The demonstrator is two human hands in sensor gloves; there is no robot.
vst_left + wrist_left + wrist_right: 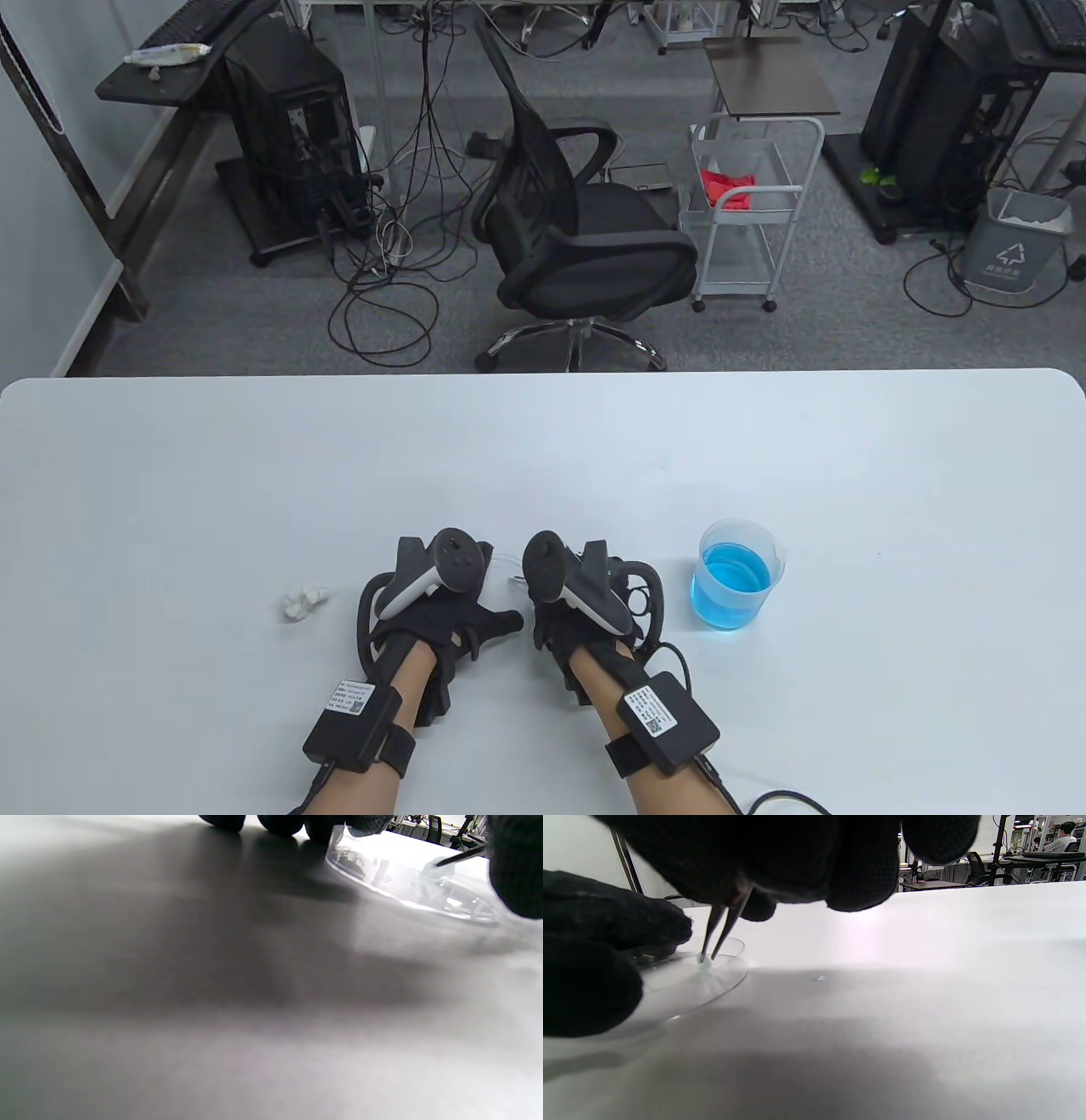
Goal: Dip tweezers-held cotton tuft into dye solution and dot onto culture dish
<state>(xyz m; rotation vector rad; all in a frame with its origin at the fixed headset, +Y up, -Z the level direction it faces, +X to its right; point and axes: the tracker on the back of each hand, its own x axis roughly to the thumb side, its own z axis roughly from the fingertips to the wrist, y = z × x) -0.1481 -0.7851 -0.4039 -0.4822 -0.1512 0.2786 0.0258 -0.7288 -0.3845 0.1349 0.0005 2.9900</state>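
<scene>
**Dyed tuft meets the dish**

The right hand [780,861] pinches tweezers [721,929], whose tips press a pale blue cotton tuft [704,962] onto the clear culture dish [721,978]. The left hand [441,624] grips the dish's rim. The beaker of blue dye [734,577] stands near, to the right; spare cotton [303,601] lies to the left.

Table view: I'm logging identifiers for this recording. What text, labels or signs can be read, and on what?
White label on left wrist box: print too small to read.
White label with QR code on right wrist box: unreadable.
Grey bin: recycling symbol; characters beneath too blurred.
Beaker of blue dye: no readable markings.
</scene>
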